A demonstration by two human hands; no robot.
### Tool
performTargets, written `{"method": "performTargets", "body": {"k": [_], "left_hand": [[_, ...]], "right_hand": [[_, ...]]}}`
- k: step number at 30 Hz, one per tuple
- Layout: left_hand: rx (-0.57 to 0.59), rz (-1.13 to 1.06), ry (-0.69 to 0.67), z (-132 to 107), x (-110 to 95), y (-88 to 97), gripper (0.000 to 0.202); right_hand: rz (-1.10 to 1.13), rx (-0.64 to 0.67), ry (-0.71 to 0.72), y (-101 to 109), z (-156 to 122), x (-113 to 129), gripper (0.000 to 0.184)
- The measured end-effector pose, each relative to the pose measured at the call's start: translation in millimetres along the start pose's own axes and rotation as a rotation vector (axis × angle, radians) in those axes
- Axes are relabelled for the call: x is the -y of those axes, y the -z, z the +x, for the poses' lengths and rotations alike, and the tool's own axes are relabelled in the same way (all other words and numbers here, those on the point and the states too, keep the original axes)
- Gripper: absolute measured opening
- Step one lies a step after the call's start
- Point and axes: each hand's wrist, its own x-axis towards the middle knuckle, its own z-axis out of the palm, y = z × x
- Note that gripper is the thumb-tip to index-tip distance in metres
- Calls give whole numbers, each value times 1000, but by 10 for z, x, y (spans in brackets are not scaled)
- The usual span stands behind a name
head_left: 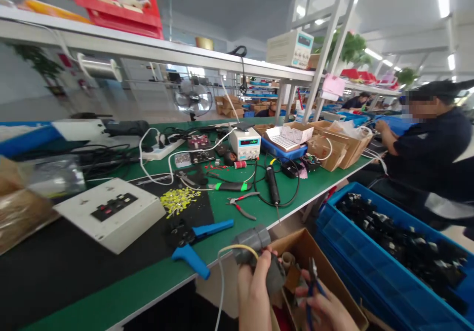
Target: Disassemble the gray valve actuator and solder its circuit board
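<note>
My left hand (255, 291) is closed around a grey plastic pipe fitting (252, 242), held just past the bench's front edge. A pale cable (221, 272) loops out of the fitting and hangs down. To its right, my right hand (322, 301) grips blue-handled cutting pliers (313, 281), their jaws pointing up. The pliers are apart from the fitting. Below both hands stands an open cardboard box (333, 281) with mixed parts inside. Nearest on the bench lie a blue-handled crimping tool (200, 242) and red-handled nippers (244, 205).
A grey metal box (114, 217) and a pile of yellow terminals (179, 200) lie on the bench. An electric screwdriver (273, 183) lies near a power supply (246, 143). Blue crates (392, 242) of black parts stand right. A co-worker (433, 138) sits beyond them.
</note>
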Motion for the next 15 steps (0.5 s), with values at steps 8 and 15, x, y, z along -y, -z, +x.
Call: {"method": "performTargets", "body": {"k": [8,15], "left_hand": [[34,60,30,-196,-51,208,50],[33,30,40,-163,58,271,46]], "right_hand": [[-1408,-53,1007,-699,611,1365,41],[-1702,-89,1037,-1826,1724,1941,39]]}}
